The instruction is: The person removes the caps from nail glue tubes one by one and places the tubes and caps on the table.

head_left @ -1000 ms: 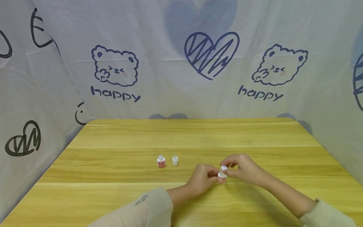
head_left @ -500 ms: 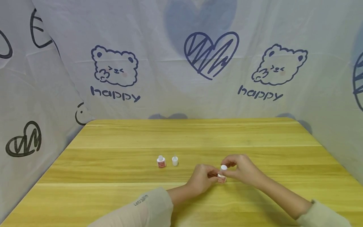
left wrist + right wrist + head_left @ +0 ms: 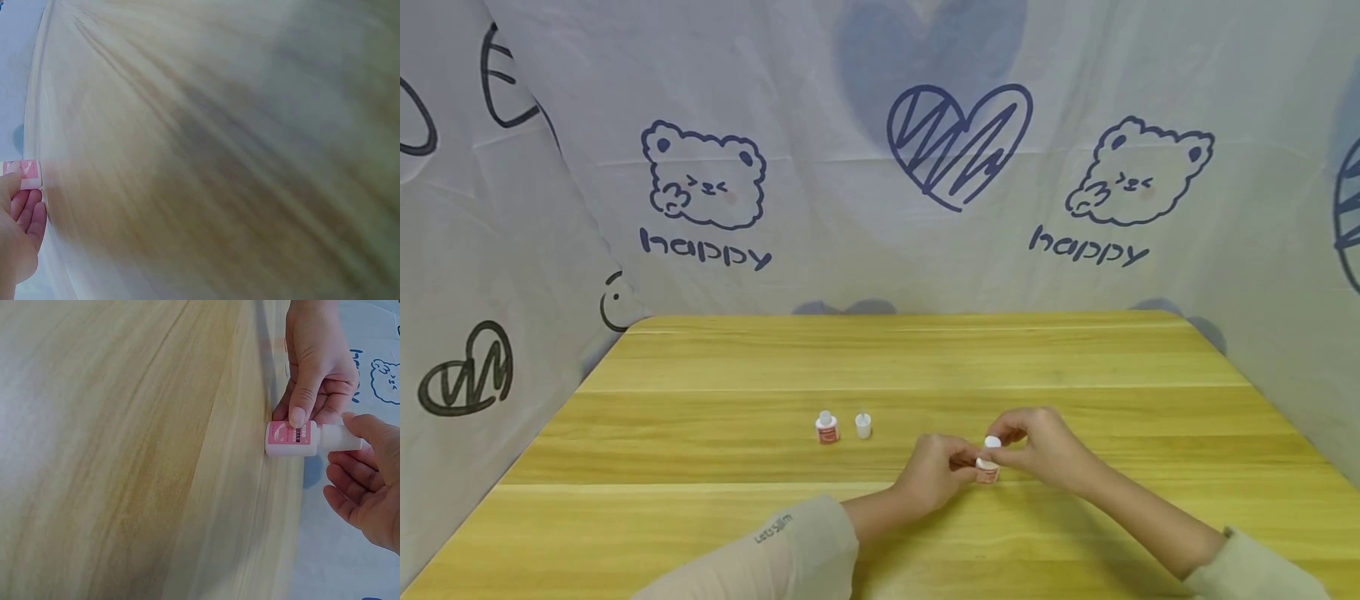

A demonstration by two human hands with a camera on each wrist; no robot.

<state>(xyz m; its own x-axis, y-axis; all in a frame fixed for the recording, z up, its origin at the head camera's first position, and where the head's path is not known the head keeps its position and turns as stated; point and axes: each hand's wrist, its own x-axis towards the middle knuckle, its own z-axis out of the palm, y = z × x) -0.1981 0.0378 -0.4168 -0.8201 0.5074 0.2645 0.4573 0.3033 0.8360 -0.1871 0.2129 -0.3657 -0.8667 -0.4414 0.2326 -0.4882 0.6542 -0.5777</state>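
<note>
My left hand grips a small white bottle with a pink-red label, upright on the wooden table. In the right wrist view, its thumb lies on the label of the bottle. My right hand pinches the white cap at the bottle's top, and the cap lines up with the bottle. The neck is partly hidden by fingers, so how tightly the cap sits cannot be told. In the left wrist view, only the bottle's labelled side shows beside the left hand.
Left of my hands, a second small bottle with a red label stands with its translucent tip uncovered. Next to it is a loose white cap. A white cloth with bear and heart drawings hangs behind the wooden table.
My right fingers and forearm have shifted slightly while staying at the cap. My left hand and the bottle stay in place, as do the second bottle and loose cap.
</note>
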